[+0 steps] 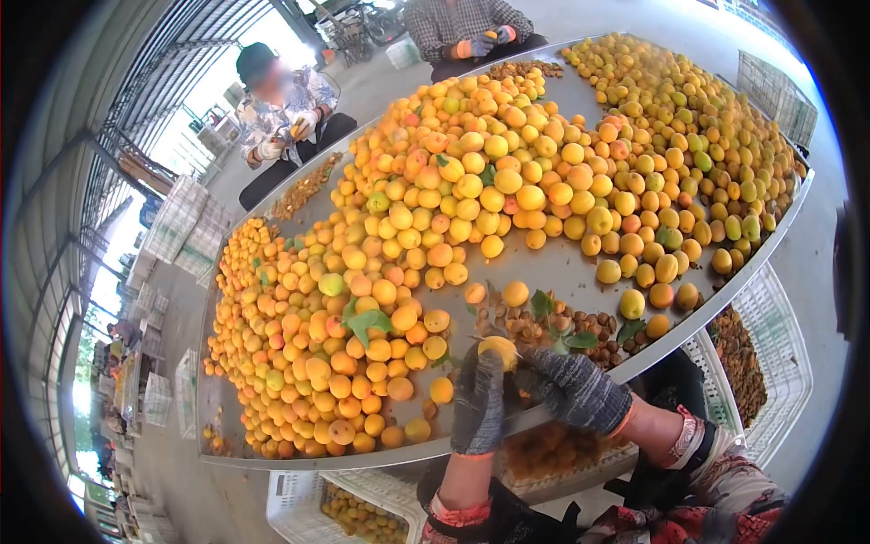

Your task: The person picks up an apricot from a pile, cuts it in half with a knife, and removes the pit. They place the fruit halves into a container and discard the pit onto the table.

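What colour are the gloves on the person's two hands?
Dark grey knit with orange cuffs, on the left hand and the right hand; the head view shows them.

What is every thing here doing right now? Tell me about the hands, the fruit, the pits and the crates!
left hand: gloved, fingers closed on the apricot.
right hand: gloved, also gripping the apricot.
apricot: held between both hands, over the table edge.
apricot pile: loose, heaped across the metal table.
pits: scattered with leaves near the hands.
white crate: under the table, partly filled with fruit.
two other people: seated, each holding fruit.
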The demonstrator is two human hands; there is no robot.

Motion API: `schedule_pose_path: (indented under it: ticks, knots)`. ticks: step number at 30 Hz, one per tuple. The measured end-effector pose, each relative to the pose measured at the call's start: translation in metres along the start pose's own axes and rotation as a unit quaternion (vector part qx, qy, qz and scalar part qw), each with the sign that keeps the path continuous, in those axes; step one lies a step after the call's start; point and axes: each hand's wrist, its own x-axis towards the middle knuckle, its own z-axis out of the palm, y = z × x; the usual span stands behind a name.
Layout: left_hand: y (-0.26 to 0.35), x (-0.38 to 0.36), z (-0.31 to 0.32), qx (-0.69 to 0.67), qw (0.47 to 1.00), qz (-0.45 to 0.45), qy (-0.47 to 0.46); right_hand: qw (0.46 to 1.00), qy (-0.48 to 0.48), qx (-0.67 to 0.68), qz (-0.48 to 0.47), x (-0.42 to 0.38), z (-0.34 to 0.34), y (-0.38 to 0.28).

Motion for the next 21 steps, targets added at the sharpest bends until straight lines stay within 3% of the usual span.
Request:
schedule_pose_path:
  ticks: [4, 6, 7, 8, 9, 10, 11, 12, 13, 15, 16, 18, 19, 21]
  knots:
    - [0.004, -0.001, -0.004, 0.025, 0.997, -0.060, -0.049, 0.989, -0.008, -0.110, -0.100, -0.003, -0.006, 0.015]
    - [0.002, -0.001, -0.003, 0.019, 0.996, -0.066, -0.056, 0.998, -0.014, 0.003, -0.055, -0.002, -0.007, 0.018]
    - [0.002, -0.002, -0.002, -0.009, 0.998, -0.002, -0.058, 0.998, -0.014, 0.003, -0.055, -0.002, -0.011, 0.016]
    - [0.002, -0.003, -0.001, -0.035, 0.996, 0.063, -0.061, 0.992, -0.046, 0.121, -0.005, -0.002, -0.018, 0.011]
    - [0.002, -0.004, -0.001, -0.033, 0.995, 0.063, -0.064, 0.967, -0.075, 0.238, 0.045, -0.001, -0.023, 0.009]
    - [0.000, -0.006, 0.000, -0.051, 0.995, 0.054, -0.060, 0.968, -0.072, 0.238, 0.045, 0.002, -0.028, 0.011]
    - [-0.001, -0.007, 0.001, -0.072, 0.995, 0.045, -0.052, 0.991, -0.062, 0.070, -0.100, 0.004, -0.034, 0.013]
    - [-0.001, -0.007, 0.002, -0.073, 0.995, 0.045, -0.052, 0.964, -0.049, -0.101, -0.240, 0.004, -0.037, 0.016]
    - [-0.001, -0.008, 0.002, -0.062, 0.996, 0.036, -0.052, 0.965, -0.049, -0.101, -0.239, 0.003, -0.035, 0.019]
    - [-0.002, -0.008, 0.004, -0.050, 0.997, 0.027, -0.051, 0.988, -0.089, -0.020, -0.124, 0.000, -0.029, 0.025]
    - [-0.005, -0.007, 0.008, -0.062, 0.998, 0.006, -0.029, 0.988, -0.089, -0.020, -0.124, 0.000, -0.025, 0.021]
    - [-0.004, -0.005, 0.011, -0.074, 0.997, -0.014, -0.007, 0.991, 0.014, -0.092, -0.100, 0.000, -0.015, 0.006]
    - [-0.001, -0.003, 0.010, -0.079, 0.996, -0.038, 0.017, 0.991, 0.013, -0.093, -0.099, -0.001, -0.010, 0.000]
    - [-0.004, 0.000, 0.008, -0.084, 0.994, -0.060, 0.044, 0.998, 0.020, -0.037, 0.055, -0.002, 0.001, -0.009]
